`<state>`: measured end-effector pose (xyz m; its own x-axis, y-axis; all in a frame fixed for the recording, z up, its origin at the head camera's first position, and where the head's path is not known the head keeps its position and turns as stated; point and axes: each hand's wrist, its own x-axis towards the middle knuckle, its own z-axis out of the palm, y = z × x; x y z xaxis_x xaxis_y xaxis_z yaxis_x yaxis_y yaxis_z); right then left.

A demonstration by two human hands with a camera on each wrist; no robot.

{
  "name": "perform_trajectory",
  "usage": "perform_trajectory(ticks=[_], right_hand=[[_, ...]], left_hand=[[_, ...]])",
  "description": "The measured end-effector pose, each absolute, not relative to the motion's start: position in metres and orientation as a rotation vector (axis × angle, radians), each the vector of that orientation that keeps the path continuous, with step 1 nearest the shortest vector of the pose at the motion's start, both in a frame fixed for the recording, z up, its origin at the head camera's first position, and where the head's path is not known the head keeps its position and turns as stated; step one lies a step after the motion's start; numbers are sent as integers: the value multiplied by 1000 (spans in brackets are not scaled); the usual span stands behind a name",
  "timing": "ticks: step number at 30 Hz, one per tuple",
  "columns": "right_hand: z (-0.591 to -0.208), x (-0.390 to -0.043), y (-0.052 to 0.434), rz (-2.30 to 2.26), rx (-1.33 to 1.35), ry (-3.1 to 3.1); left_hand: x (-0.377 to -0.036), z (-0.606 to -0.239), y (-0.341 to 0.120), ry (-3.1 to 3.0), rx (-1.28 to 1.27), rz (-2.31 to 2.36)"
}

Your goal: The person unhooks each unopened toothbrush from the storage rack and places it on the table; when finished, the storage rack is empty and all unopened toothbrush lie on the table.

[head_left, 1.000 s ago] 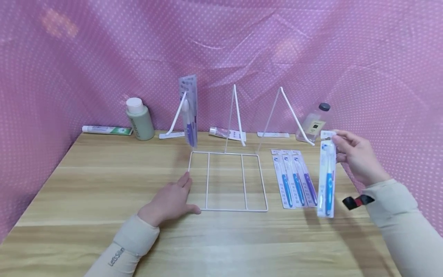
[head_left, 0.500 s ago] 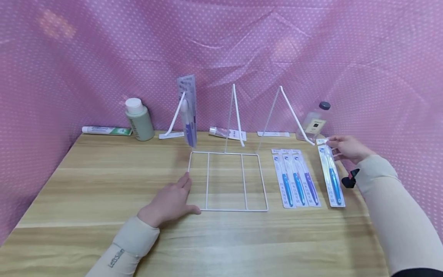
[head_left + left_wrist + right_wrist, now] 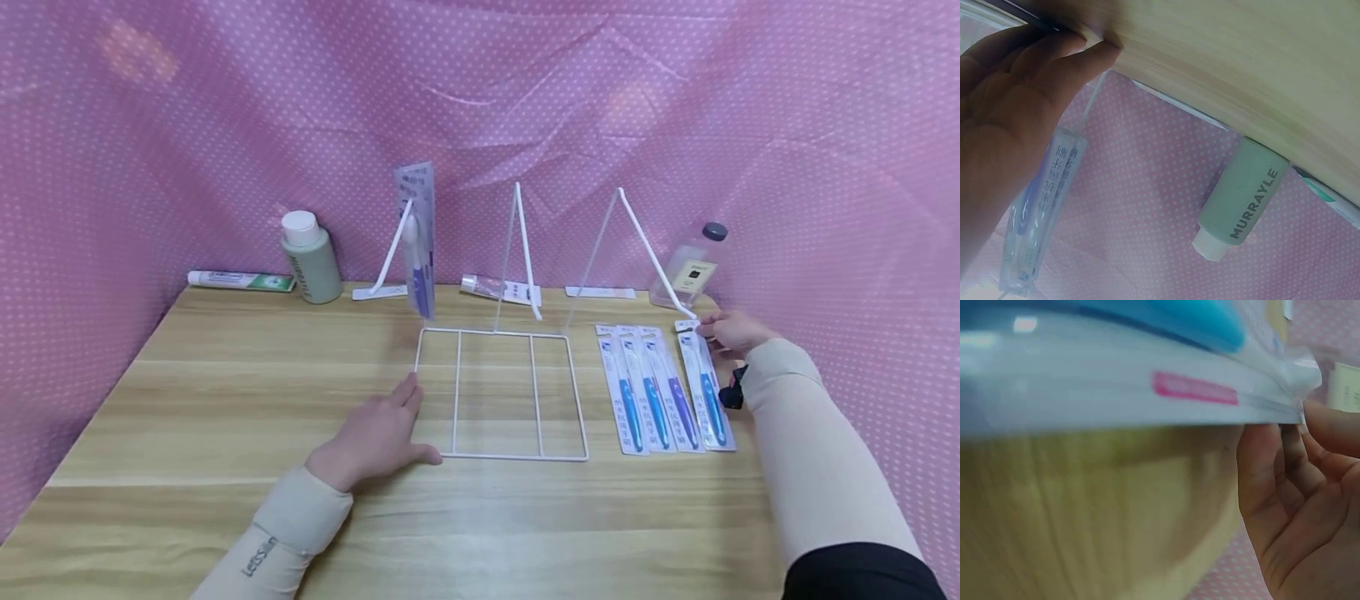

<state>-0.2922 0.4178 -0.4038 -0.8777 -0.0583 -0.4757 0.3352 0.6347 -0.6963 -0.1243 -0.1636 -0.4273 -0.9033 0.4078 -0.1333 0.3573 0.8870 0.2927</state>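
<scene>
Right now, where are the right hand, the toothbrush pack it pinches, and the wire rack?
Right hand point(image 3: 738, 333): head view, back of the hand.
Toothbrush pack point(image 3: 708, 392): head view, upper part of the blue handle.
Wire rack point(image 3: 536, 396): head view, right inner base wire.

The beige left sleeve bears dark lettering and the beige right sleeve meets black cloth.

wood table: white wire rack mid, three packaged toothbrushes in row right of it; green bottle, clear bottle, two tubes along back edge.
</scene>
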Motion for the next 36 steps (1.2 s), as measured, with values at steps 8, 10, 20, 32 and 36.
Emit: perform_trajectory(ticks=[8, 10, 20, 32, 36], right_hand=[[-417, -293, 404, -1094, 259, 2488], [-417, -294, 401, -1053, 258, 2516], [-420, -299, 394, -928, 225, 2598], [-343, -265, 356, -919, -67, 2853], [-310, -212, 315, -1816, -373, 2710]], left_hand=[[-124, -425, -161, 2868, 593, 386], [-124, -425, -161, 2865, 592, 391], [-124, -426, -163, 2873, 607, 389], [-121, -423, -164, 2875, 630, 395], [-122, -424, -165, 2873, 619, 380]])
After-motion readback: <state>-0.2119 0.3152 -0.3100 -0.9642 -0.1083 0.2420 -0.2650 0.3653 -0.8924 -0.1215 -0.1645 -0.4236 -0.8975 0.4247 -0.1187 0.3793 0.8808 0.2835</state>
